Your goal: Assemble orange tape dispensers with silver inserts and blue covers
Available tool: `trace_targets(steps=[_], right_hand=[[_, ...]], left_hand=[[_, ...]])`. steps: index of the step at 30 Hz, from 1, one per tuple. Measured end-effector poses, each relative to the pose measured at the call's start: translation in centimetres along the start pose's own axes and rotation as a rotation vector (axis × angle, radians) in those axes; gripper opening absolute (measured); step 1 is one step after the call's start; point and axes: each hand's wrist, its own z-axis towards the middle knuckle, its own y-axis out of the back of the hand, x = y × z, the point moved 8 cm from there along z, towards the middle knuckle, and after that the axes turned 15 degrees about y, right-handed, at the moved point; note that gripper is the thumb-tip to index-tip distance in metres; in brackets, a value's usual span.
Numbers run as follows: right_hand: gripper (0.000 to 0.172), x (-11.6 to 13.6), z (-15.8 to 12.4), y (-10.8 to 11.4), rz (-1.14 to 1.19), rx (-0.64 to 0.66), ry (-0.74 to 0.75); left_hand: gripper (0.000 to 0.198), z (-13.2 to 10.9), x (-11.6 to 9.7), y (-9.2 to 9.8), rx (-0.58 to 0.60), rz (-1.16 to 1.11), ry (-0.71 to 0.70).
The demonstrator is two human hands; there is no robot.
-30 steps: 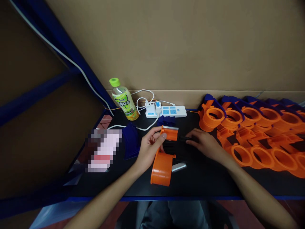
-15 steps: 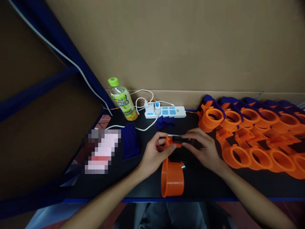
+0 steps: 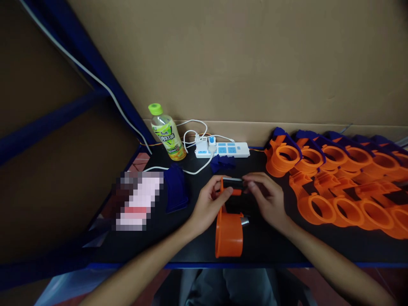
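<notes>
An orange plastic tape-dispenser body (image 3: pixel 228 233) stands on the black tabletop (image 3: pixel 280 248) at the front centre, its round drum toward me. My left hand (image 3: pixel 208 204) grips its upper neck, just below the toothed blade. With the fingertips of my right hand (image 3: pixel 267 199) I pinch a small black part (image 3: pixel 234 184) against the top of the dispenser. A short silver metal roller (image 3: pixel 244 221) lies right beside the drum.
Several finished orange-and-blue dispensers (image 3: pixel 338 178) fill the right side. A white power strip (image 3: pixel 223 149) with cables and a green-capped drink bottle (image 3: pixel 165 132) stand at the back. Blue plastic pieces (image 3: pixel 176 193) lie left of my hands. Cardboard (image 3: pixel 242 59) backs the bench.
My right hand picked up the black part from the table and brought it to the dispenser's top. My left hand turned the dispenser so that its drum faces me.
</notes>
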Motion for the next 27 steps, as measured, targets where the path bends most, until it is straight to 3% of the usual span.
trace_targets(steps=[3,6,9,13,16,27], right_hand=[[0.029,-3.0,0.9,-0.4,-0.114,0.040,-0.048],[0.036,-4.8,2.2,-2.2,-0.366,0.238,0.112],[0.030,-6.0,2.8,-3.9,-0.543,0.417,0.258],[0.031,-7.4,2.5,-4.3,-0.652,0.474,0.271],[0.034,-7.7,2.2,-3.8,-0.641,0.427,0.254],[0.022,-6.6,1.9,0.8,-0.284,-0.014,0.133]], left_hand=[[0.031,0.2,-0.2,0.5,-0.031,-0.065,0.032],[0.027,0.3,0.1,0.7,-0.029,-0.121,0.073],[0.025,0.4,0.4,0.8,-0.030,-0.151,0.110],[0.028,0.4,0.6,0.8,-0.053,-0.145,0.119],[0.030,0.4,0.6,0.7,-0.054,-0.139,0.114],[0.029,0.9,0.3,2.2,-0.146,-0.142,0.060]])
